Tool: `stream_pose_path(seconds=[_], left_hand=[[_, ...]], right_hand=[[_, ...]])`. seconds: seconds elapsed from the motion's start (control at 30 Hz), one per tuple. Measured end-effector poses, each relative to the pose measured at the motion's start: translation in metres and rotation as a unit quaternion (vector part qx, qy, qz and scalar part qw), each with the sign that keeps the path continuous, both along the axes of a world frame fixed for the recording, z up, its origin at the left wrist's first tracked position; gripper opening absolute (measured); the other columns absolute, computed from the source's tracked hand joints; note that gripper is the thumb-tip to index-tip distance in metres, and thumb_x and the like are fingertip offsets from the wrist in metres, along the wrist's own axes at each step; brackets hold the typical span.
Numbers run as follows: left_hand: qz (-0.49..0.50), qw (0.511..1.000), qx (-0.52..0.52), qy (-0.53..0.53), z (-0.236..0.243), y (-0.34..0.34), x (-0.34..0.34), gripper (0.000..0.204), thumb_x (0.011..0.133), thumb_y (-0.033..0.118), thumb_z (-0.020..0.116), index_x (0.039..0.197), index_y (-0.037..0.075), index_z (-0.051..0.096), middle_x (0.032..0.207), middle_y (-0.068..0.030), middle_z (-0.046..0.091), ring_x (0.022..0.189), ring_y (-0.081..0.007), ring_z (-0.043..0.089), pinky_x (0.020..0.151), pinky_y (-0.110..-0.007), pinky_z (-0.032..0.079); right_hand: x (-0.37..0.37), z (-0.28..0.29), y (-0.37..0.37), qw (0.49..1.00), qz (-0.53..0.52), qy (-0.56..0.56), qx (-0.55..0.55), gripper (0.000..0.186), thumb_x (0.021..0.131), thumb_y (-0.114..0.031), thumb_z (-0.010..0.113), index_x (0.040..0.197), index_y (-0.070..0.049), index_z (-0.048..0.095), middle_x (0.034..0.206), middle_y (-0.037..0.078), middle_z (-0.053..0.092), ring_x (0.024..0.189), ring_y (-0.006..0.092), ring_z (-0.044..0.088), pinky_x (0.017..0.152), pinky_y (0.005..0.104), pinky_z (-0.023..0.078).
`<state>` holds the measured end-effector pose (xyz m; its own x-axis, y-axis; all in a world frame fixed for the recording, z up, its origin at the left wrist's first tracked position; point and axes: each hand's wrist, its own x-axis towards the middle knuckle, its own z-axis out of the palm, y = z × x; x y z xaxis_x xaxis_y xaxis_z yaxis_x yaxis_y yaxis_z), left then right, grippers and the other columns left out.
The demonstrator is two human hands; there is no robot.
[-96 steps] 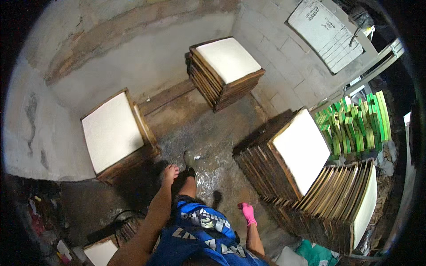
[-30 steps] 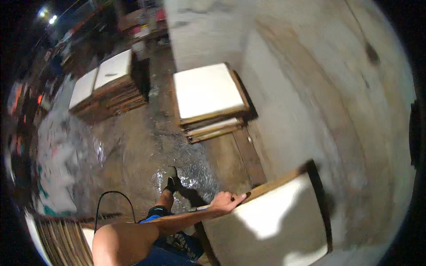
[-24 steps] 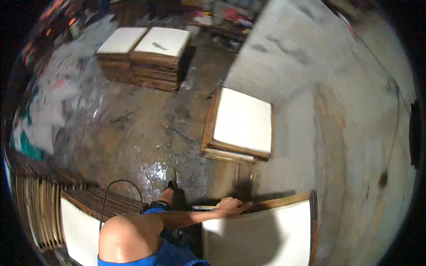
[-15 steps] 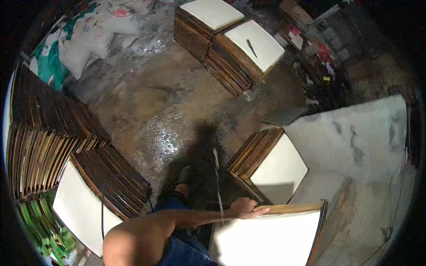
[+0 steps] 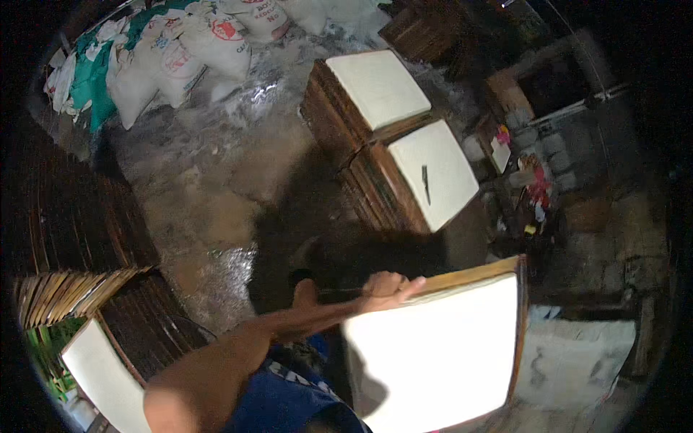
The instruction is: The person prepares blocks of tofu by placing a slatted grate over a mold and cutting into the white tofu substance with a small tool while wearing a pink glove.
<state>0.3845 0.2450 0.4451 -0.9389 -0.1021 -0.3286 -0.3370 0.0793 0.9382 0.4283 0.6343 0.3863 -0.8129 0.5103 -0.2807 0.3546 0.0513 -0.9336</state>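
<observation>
Gripping a white-faced wooden frame (image 5: pixel 440 346) by its upper rail with the bare left hand (image 5: pixel 390 287), wrapping over near the left end. Not showing the right hand, so leaving its state impossible to tell. Holding the frame just in front and to the right of blue clothing (image 5: pixel 281 397), running past the lower edge of view, and so hiding any support underneath. Appearing partway through handling this one piece: already in hand, not visibly set down on any stack.

Showing at lower left a white-topped stack (image 5: pixel 105 375), then a long pile of dark frames (image 5: pixel 79 216) just beyond, with green slats (image 5: pixel 54 353) alongside. Leading across wet floor (image 5: pixel 209 224) to two more piles side by side: a nearer stack (image 5: pixel 451 166) with a dark, thin tool (image 5: pixel 426 185) on top, and a farther stack (image 5: pixel 375 86) close behind. Looking already piled, yet giving no sign of being finished or growing. Including dim clutter (image 5: pixel 534 184) off to the right and, farthest back, pale sacks (image 5: pixel 180 61).
</observation>
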Motion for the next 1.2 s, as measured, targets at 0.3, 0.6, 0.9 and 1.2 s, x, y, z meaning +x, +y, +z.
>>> stream_pose_path(seconds=[0.3, 0.6, 0.9, 1.2], left_hand=[[0.176, 0.967, -0.123, -0.134, 0.003, -0.302, -0.141, 0.087, 0.088, 0.079, 0.026, 0.101, 0.008, 0.074, 0.093, -0.0178, 0.071, 0.098, -0.0339, 0.067, 0.089, -0.047, 0.048], [0.277, 0.918, -0.126, -0.254, -0.109, -0.586, -0.27, 0.09, 0.09, 0.078, 0.021, 0.099, 0.005, 0.075, 0.085, -0.0233, 0.068, 0.086, -0.0384, 0.065, 0.083, -0.047, 0.048], [0.207, 0.937, -0.156, -0.235, -0.202, -0.839, -0.389, 0.092, 0.093, 0.073, 0.017, 0.082, -0.004, 0.067, 0.075, -0.0259, 0.063, 0.076, -0.0427, 0.059, 0.076, -0.051, 0.044], [0.199, 0.928, -0.308, -0.065, -0.266, -0.913, -0.495, 0.065, 0.099, 0.057, 0.023, 0.132, 0.012, 0.056, 0.089, -0.0287, 0.065, 0.09, -0.0473, 0.061, 0.088, -0.054, 0.044]], right_hand=[[-0.204, -0.004, -0.206, 0.997, 0.053, -0.002, -0.063, 0.047, 0.099, -0.037, 0.049, 0.129, -0.002, 0.058, 0.122, 0.008, 0.063, 0.108, 0.0233, 0.06, 0.096, 0.0365, 0.047], [-0.391, -0.061, -0.479, 0.994, 0.028, -0.015, -0.108, 0.046, 0.099, -0.036, 0.05, 0.128, -0.002, 0.058, 0.121, 0.008, 0.064, 0.107, 0.0229, 0.06, 0.096, 0.0358, 0.047], [-0.529, -0.094, -0.732, 0.976, 0.041, -0.041, -0.21, 0.039, 0.095, -0.033, 0.059, 0.115, 0.0, 0.065, 0.103, 0.005, 0.068, 0.084, 0.0208, 0.064, 0.081, 0.0335, 0.052], [-0.668, -0.186, -0.813, 0.982, -0.026, -0.132, -0.136, 0.042, 0.095, -0.035, 0.055, 0.117, 0.0, 0.066, 0.107, 0.008, 0.069, 0.096, 0.0216, 0.063, 0.09, 0.0308, 0.047]])
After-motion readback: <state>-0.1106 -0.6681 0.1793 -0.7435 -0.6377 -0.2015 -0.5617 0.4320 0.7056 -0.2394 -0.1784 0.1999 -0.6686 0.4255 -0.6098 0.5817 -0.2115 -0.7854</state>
